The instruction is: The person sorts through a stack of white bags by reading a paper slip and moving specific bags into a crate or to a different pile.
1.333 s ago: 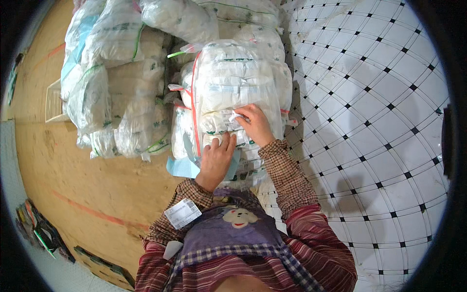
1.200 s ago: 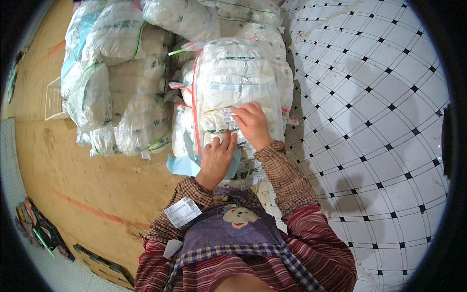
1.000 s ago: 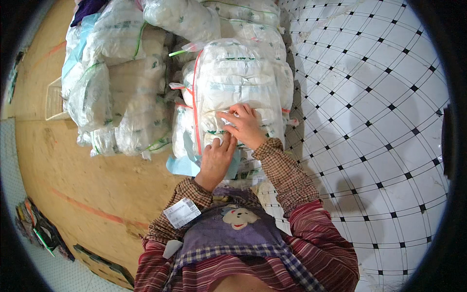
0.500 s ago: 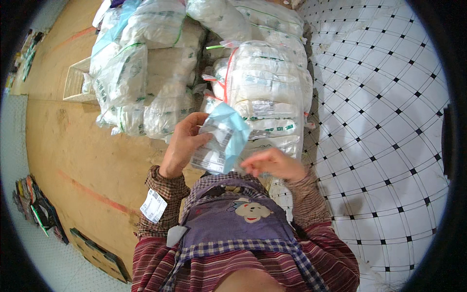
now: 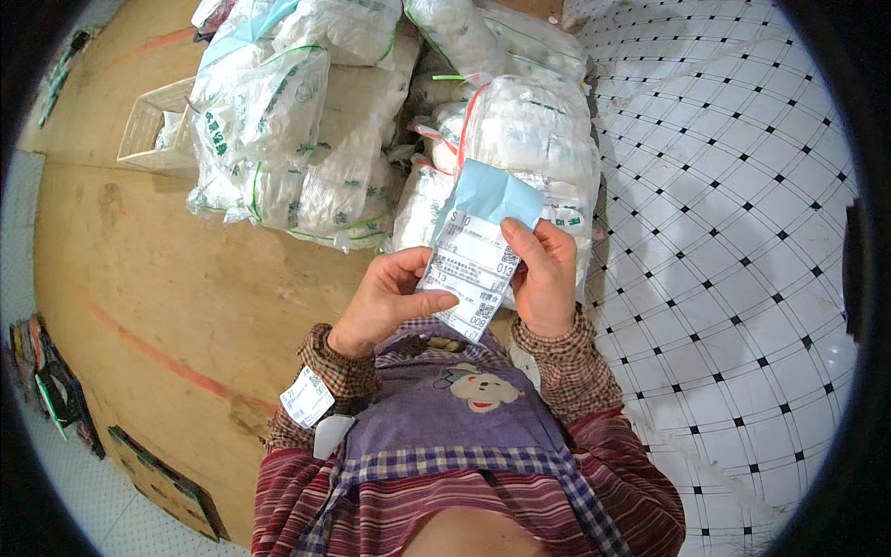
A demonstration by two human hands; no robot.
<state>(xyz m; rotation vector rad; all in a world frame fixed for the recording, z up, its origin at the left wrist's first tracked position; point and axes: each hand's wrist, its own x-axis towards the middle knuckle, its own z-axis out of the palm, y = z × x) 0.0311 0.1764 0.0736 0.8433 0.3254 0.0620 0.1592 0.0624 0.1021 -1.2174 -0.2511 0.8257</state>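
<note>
In front of the purple apron (image 5: 404, 422), the left hand (image 5: 385, 302) is pinching the label sheet (image 5: 478, 255) at its lower-left edge, thumb across the face and fingers behind; the right hand (image 5: 548, 278) is gripping its upper-right edge, thumb and fingers closed on it. The sheet is overlapping the near part of the right bagged stack (image 5: 534, 121) in view, and the brown surface (image 5: 176, 297) is stretching wide on the left. Printed white labels (image 5: 469, 269) are lying against creased pale-blue backing (image 5: 492, 190); wrinkled clear plastic (image 5: 278, 102) is wrapping plump white bundles (image 5: 343, 93). Black-dotted white tiling (image 5: 724, 278) is running along the right.
</note>
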